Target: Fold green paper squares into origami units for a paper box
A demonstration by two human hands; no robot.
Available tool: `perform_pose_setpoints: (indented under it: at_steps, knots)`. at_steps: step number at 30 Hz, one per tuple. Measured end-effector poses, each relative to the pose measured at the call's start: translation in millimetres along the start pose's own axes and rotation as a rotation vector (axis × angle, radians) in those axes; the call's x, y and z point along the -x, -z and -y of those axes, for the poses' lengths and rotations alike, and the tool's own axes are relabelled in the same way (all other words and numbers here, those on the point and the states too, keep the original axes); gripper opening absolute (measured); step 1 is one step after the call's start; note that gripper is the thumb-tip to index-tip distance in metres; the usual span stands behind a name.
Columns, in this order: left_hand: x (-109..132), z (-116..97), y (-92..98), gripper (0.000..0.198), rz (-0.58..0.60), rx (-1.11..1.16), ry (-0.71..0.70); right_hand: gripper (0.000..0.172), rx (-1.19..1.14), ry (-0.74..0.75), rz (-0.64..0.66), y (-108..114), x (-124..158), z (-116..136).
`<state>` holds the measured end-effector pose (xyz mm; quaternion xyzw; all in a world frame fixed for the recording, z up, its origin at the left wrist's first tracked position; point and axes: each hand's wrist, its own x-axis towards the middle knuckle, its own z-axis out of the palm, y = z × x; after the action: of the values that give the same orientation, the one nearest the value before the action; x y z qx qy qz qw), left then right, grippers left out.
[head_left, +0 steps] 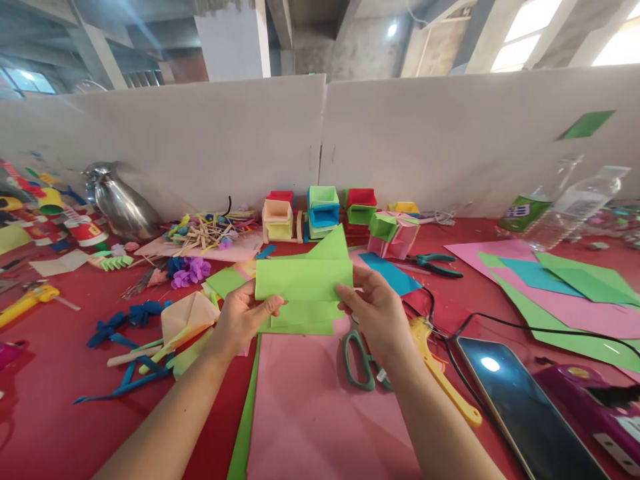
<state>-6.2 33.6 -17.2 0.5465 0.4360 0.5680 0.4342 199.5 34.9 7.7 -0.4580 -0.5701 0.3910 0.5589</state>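
A light green sheet of paper (304,280), folded across, is held up in front of me over the pink paper (320,407). My left hand (245,313) pinches its left edge, thumb in front. At the right edge my right hand (375,303) pinches it the same way. Behind it, a pointed piece of green paper (330,245) sticks up. Green-handled scissors (358,360) lie on the pink paper just below my right hand; their blades are hidden. Beside my left wrist lies a peach paper envelope shape (186,313).
Small folded paper boxes (324,207) stand along the white partition (200,140). To the right are a yellow glue gun (445,380) with a black cable, a phone (525,407), pliers (437,263) and plastic bottles (575,203). A steel jug (120,203) stands left.
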Motion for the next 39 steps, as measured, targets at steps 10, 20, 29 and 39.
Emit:
perform_pose_setpoints:
  at_steps: [10,20,29,39]
  knots:
    - [9.1,-15.3,4.4,0.016,0.117,0.086,-0.030,0.043,0.516,0.402,0.089,-0.7,10.2,17.3]
    - [3.7,-31.1,13.0,0.026,-0.256,0.321,-0.267,0.039,0.263,0.186,0.054,3.0,11.4,24.1]
    - [-9.1,-31.4,16.3,0.013,-0.249,0.482,-0.261,0.021,0.358,0.224,-0.317,36.9,16.4,57.8]
    - [-6.5,-9.6,13.0,0.029,0.047,0.193,0.145,0.028,1.278,-0.044,-0.140,99.8,82.9,10.8]
